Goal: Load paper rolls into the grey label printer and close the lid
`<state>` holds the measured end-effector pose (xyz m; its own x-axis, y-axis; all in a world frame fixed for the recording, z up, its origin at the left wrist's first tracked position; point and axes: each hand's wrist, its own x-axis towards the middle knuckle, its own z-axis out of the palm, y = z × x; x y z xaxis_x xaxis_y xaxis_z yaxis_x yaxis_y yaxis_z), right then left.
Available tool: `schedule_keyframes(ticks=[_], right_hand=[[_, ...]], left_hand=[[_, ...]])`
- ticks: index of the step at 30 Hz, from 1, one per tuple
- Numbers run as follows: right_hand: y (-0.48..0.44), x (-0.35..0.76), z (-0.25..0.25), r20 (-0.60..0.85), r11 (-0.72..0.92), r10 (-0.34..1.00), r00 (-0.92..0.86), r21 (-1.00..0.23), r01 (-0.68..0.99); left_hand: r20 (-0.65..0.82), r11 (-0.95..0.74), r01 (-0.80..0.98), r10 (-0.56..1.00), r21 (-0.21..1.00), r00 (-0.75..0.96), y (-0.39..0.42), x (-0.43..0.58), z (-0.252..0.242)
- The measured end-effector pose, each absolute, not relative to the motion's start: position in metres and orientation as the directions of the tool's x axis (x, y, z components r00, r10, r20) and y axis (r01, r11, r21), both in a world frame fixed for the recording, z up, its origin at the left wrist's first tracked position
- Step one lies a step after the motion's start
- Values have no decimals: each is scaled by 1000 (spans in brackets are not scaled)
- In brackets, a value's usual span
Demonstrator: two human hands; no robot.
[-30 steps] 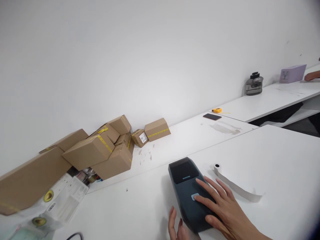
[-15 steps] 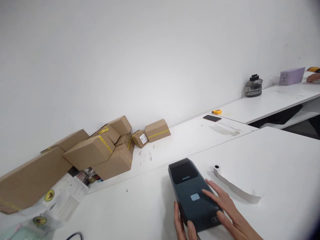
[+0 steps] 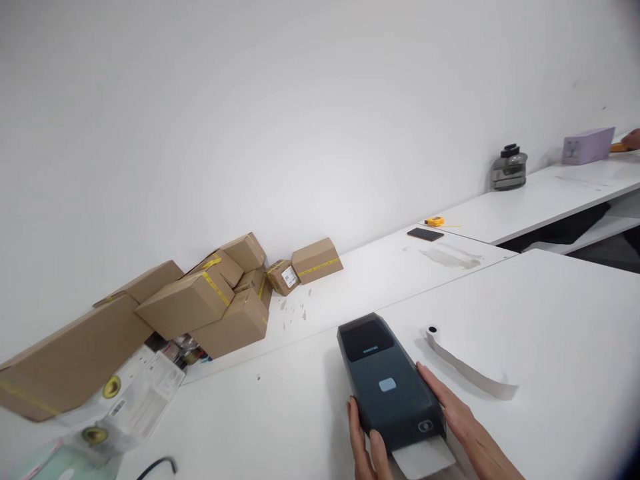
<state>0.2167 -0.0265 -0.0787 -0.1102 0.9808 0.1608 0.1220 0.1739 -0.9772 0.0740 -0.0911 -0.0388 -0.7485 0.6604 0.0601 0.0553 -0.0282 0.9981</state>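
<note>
A dark blue-green portable printer [image 3: 385,363] lies tilted toward me on the white table, with a glossy panel at its far end and a pale blue square button. White paper [image 3: 425,459] sticks out of its near end. My left hand [image 3: 367,443] grips the near left side, thumb and fingers against the casing. Along the right side, my right hand [image 3: 457,417] presses its fingers to the edge; its thumb is hidden. To the right of the printer lies a small paper roll [image 3: 432,331] with a strip unrolled toward me.
Cardboard boxes [image 3: 185,303] are piled at the left by the wall. Near them lie clear plastic bags [image 3: 135,407] and a dark cable [image 3: 157,465]. Farther right are a phone [image 3: 425,234], a yellow tape measure [image 3: 435,221], a grey jug [image 3: 509,170], a purple box [image 3: 589,147] and another person's hand [image 3: 633,139].
My right hand has slid off the printer's top to its right side. White paper now shows at the near end. The other person's hand has shifted at the far right.
</note>
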Motion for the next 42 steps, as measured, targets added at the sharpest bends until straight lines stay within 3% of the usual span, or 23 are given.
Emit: schedule_keyframes(ticks=[6,10,13,19,29,36,39,42], right_hand=[[-15,220,-15,274,314,939,-209,-930,189],[20,205,30,488,545,834,-256,-799,254],[54,187,60,586,624,782,-214,-736,263],[112,160,105,557,590,808,-193,-757,281],[167,136,125,512,542,840,-181,-771,334],[110,163,100,665,645,745,-49,-699,307],[93,170,67,532,710,689,-492,-632,310],[98,165,45,209,722,569,-795,-591,361]], left_hand=[[134,-187,4,688,982,-713,-83,65,21],[178,-238,2,718,971,-672,-60,43,50],[206,-198,85,741,976,-639,-34,23,47],[128,-18,218,853,976,-505,4,5,14],[131,27,291,850,956,-510,5,11,-2],[66,64,213,832,975,-551,6,11,-7],[70,66,224,834,972,-547,7,10,-7],[85,65,250,835,966,-544,6,10,-6]])
